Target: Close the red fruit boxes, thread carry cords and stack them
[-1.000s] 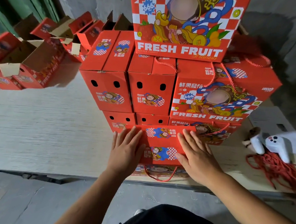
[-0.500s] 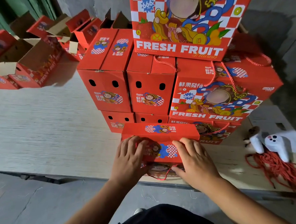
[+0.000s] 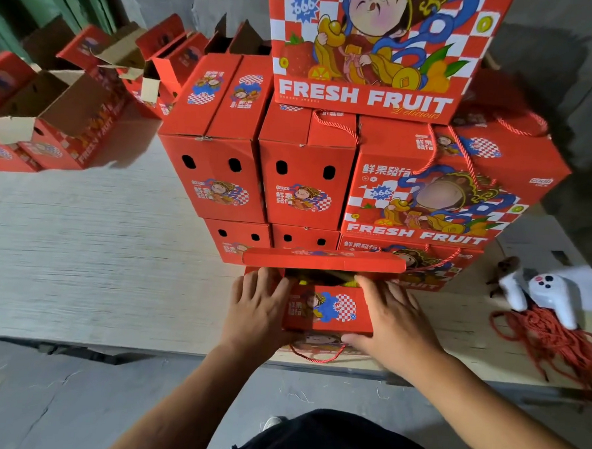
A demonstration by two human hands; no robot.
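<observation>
A red fruit box (image 3: 328, 310) stands at the table's front edge, just before the stack. Its far top flap (image 3: 323, 262) has lifted and leaves a dark gap with something yellow inside. The near flap lies down under my hands. My left hand (image 3: 254, 309) presses flat on the box's left end, fingers straight. My right hand (image 3: 391, 318) lies on the right end, its thumb hooked under the near flap's front edge. A red carry cord (image 3: 316, 357) loops down from the box's front face. Behind it rises a stack of closed red boxes (image 3: 304, 176).
Open, unfolded red boxes (image 3: 63, 119) crowd the far left of the pale wooden table (image 3: 97, 265). At the right lie a bundle of red cords (image 3: 552, 340) and two white controllers (image 3: 551, 296). A concrete floor runs below the table edge.
Both hands slid back toward me from the flap seam to the box's ends. The far flap, flat a second ago, has risen and opened a gap.
</observation>
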